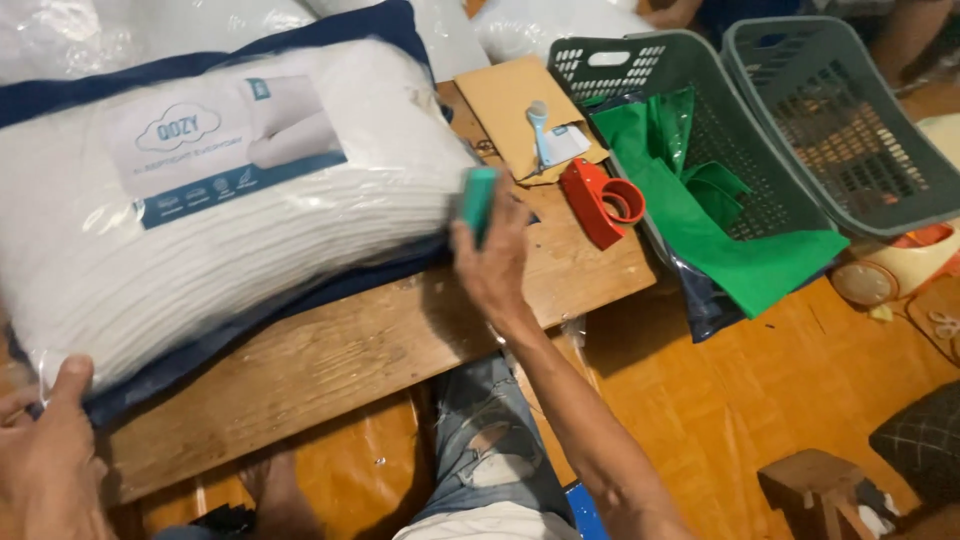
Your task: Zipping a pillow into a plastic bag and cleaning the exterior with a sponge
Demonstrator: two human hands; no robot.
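Observation:
A large white pillow (200, 200) in clear plastic wrap with dark blue edging lies on a low wooden table (380, 350). My left hand (45, 450) grips its near left corner at the table's edge. My right hand (495, 260) is closed around a small teal object (478, 200) and presses it against the pillow's right end.
A red tape dispenser (600, 200) and a brown cardboard sheet (510, 105) with a small light-blue tool (540, 130) lie on the table's right end. Two grey-green plastic baskets (740, 150) stand on the orange floor to the right, one holding green bags (720, 240). A wooden stool (815, 490) is at lower right.

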